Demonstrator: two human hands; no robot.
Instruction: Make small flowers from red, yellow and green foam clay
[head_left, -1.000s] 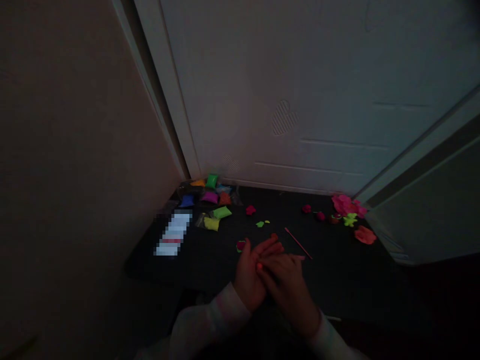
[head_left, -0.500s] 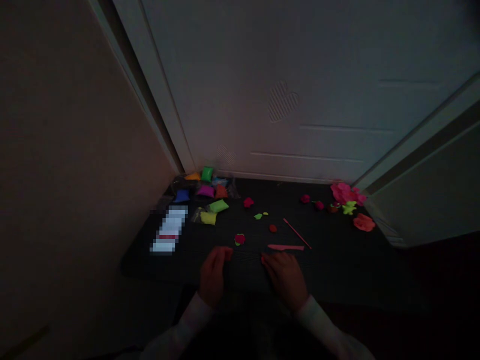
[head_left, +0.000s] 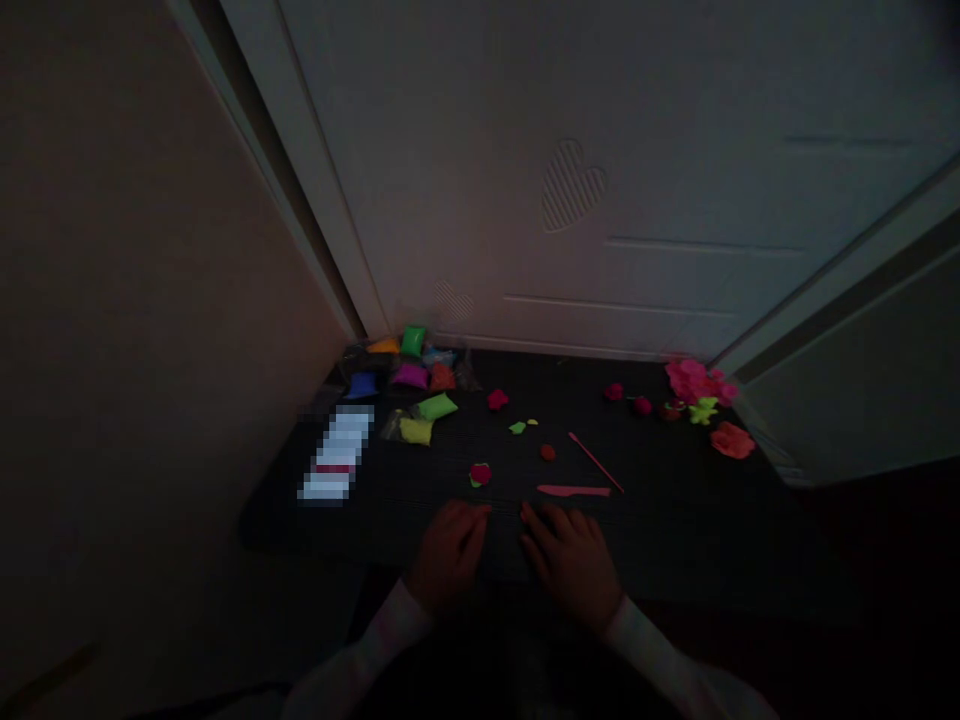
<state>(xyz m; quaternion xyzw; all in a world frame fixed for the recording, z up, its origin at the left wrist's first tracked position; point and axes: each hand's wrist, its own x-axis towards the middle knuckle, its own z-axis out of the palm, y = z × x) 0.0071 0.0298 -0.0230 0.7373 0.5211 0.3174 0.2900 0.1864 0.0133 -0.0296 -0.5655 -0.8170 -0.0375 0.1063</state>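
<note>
Lying crosswise on the worktop (head_left: 690, 520), the knife (head_left: 574, 491) was just beyond the right grip (head_left: 571, 558), the nearer; whether this or the left grip (head_left: 448, 553) held anything could not be determined.

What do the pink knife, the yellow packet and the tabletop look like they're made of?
Pink knife: probably plastic, matte-looking, from its even colour and clean outline. Yellow packet: apparently thin, clear plastic film, since its end is see-through. Tabletop: wood or wood-look laminate, dull, judging by faint grain lines; too dim to settle.
</note>
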